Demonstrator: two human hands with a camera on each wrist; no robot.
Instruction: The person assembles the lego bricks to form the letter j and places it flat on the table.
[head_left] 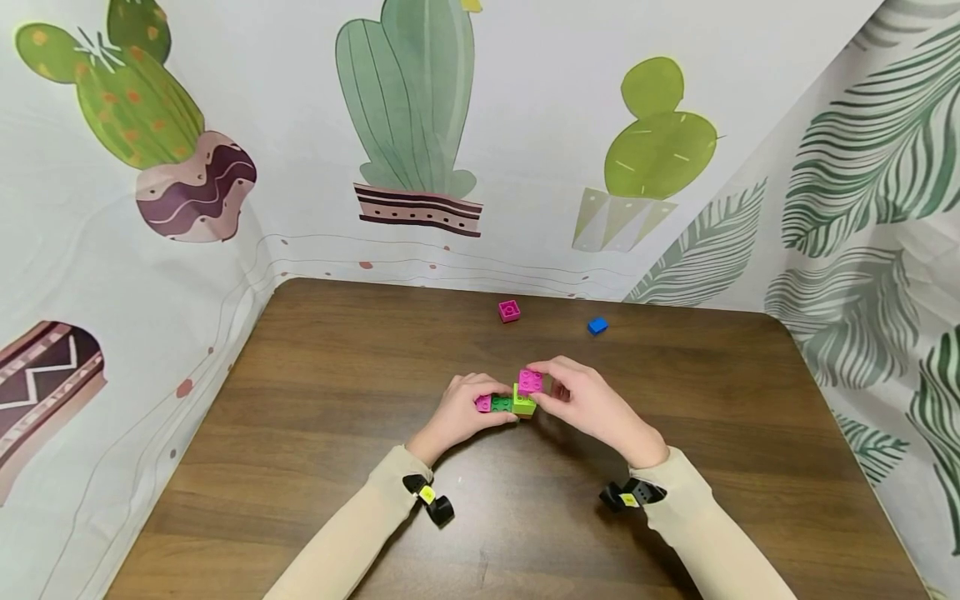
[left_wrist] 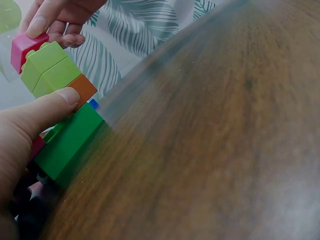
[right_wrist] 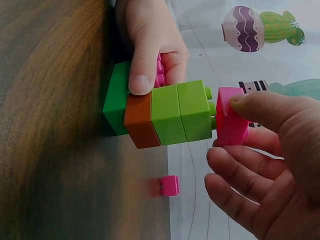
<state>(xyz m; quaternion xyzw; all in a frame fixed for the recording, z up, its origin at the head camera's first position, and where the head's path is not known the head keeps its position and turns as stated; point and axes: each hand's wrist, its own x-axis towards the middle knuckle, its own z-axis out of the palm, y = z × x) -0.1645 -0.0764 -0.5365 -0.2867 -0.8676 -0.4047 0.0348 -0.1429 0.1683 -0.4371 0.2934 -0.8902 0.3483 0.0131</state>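
- Head view: just below the centre of the frame, the left hand (head_left: pixel 467 412) has its grip curled round a brick assembly (head_left: pixel 501 404) on the desk (head_left: pixel 360 350); to its right, the right hand (head_left: pixel 596 408) pinches a pink brick (head_left: pixel 531 382) over the assembly's right end.
- Head view, upper middle: a magenta brick (head_left: pixel 509 311) and, farther right, a blue brick (head_left: pixel 597 326) lie on the desk.
- Left wrist view, left side: the left thumb presses an orange brick (left_wrist: pixel 87 90) between two lime bricks (left_wrist: pixel 51 67) and a green brick (left_wrist: pixel 72 145).
- Right wrist view, right of centre: the right grip is narrow, holding the pink brick just beside the partly visible lime studs; I cannot tell whether they touch.
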